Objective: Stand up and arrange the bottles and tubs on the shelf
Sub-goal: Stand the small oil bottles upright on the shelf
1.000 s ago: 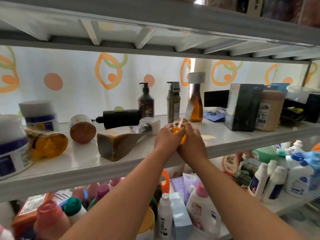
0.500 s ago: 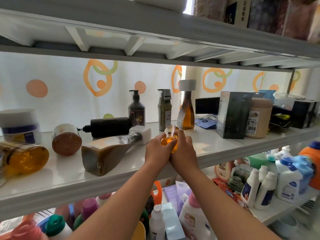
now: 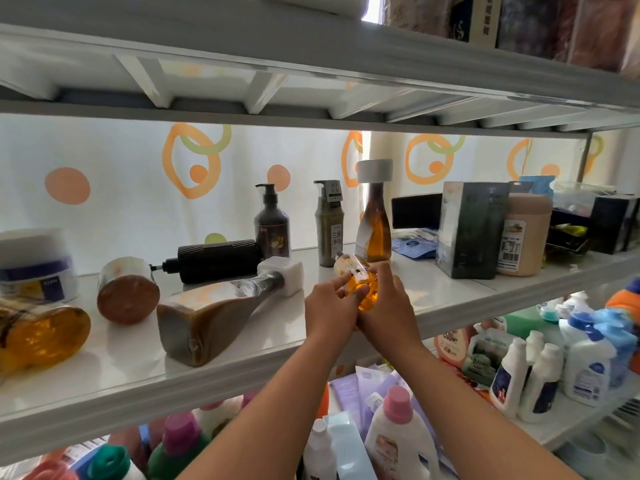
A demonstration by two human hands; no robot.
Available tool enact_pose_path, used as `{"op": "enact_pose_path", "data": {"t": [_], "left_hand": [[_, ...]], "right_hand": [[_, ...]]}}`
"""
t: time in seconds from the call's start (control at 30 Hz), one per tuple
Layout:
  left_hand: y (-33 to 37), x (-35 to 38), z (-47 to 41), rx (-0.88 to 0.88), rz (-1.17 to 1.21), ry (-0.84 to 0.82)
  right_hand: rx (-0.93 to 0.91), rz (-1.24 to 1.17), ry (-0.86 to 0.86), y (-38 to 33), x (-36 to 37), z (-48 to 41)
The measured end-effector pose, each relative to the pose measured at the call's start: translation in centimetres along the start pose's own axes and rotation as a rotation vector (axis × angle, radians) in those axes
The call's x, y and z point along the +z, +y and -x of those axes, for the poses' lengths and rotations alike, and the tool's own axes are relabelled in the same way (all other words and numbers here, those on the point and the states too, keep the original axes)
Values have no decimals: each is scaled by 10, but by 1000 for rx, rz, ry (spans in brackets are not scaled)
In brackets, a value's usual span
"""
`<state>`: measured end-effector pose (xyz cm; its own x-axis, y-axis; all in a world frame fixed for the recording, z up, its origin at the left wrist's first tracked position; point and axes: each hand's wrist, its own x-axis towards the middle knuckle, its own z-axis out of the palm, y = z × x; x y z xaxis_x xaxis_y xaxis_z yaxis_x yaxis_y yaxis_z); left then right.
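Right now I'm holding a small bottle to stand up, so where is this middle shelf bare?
Barest: the shelf front between the small amber bottle and the dark box, before the white-capped bottle. A smaller gap lies before the toppled brown tub. Crowded: the far right end.

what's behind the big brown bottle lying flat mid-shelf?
A black pump bottle, also lying flat, pump pointing left; behind it the spotted curtain. The brown bottle hides the shelf between them, so contact can't be told.

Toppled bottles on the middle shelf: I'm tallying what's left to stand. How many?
3, besides the held bottle: amber bottle far left, black pump bottle at the back, brown bottle in front of it. More may hide off-frame.
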<state>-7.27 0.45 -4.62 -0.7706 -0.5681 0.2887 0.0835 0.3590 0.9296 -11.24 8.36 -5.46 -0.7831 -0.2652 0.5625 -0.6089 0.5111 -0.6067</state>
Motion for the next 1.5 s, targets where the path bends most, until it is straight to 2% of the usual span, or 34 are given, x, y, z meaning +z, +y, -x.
{"op": "enact_pose_path", "data": {"t": [0.37, 0.77, 1.13, 1.27, 1.37, 1.5], "left_hand": [[10, 8, 10, 82, -114, 7], [8, 0, 13, 104, -147, -140], [2, 2, 12, 118, -140, -54], [6, -15, 20, 132, -151, -20], [16, -43, 27, 175, -169, 79], [43, -96, 39, 230, -250, 249]], "right_hand": [[-21, -18, 4, 11, -4, -4], [56, 18, -34, 9, -17, -8], [81, 4, -48, 7, -17, -4], [5, 172, 79, -7, -17, -3], [-78, 181, 161, -34, -15, 1], [-171, 32, 180, -84, -2, 8]]}}
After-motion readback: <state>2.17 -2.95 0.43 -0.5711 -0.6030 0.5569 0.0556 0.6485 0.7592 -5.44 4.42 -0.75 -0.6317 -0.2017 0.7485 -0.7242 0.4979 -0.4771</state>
